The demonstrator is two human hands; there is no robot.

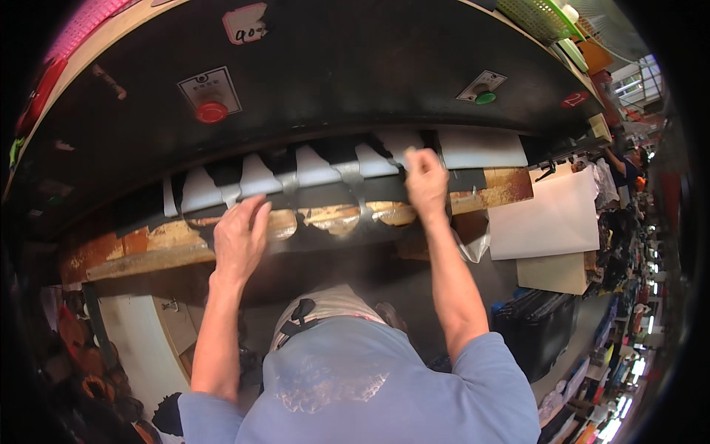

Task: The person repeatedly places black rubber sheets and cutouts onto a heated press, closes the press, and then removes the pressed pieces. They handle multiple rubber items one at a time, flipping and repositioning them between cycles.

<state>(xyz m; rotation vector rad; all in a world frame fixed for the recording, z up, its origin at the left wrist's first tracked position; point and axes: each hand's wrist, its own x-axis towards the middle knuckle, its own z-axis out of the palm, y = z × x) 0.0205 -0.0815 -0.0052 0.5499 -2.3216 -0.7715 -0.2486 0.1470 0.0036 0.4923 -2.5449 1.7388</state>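
Observation:
A thin black sheet with cut-out openings (325,194) lies along the wooden board (174,255), its strips spanning the white sheet behind and its lower scalloped part hanging over the board's front edge. My left hand (240,240) is closed at the sheet's left end, fingers bent over its edge. At the right end my right hand (427,181) is raised over the board, thumb and fingers pinched together beside a black strip; what lies between its fingertips is mostly hidden. White pieces (314,166) show through the gaps between the strips.
Above the board hangs a wide black machine front (318,81) with a red button (211,112) and a green button (485,97). Translucent white sheets (547,218) jut out at right. Below them stands a black bundle (536,325). A pale cabinet (137,340) is at lower left.

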